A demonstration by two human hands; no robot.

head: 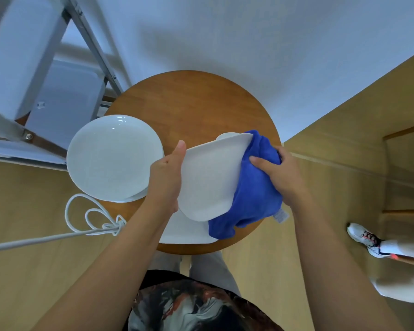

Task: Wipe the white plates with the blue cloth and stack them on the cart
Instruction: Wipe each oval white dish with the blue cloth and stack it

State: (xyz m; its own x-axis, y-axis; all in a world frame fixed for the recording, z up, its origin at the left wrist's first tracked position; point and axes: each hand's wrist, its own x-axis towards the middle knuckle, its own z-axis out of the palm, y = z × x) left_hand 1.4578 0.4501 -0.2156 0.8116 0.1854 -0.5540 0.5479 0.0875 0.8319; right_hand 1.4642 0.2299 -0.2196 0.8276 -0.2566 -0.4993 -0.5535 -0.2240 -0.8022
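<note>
Left hand (166,174) grips the tilted white plate (210,177) by its rim above the counter (194,101), right hand (281,174) clutches the blue cloth (253,194) against it. Glazed plate's probably slippery and breakable, so hold the rim firm

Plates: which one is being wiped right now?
The tilted plate, held by the left hand against the blue cloth. The other plates lie stacked flat on the round table.

A stack of plates (114,157) sits on the table (191,101) to my left; the cart (46,96) stands behind it.
</note>
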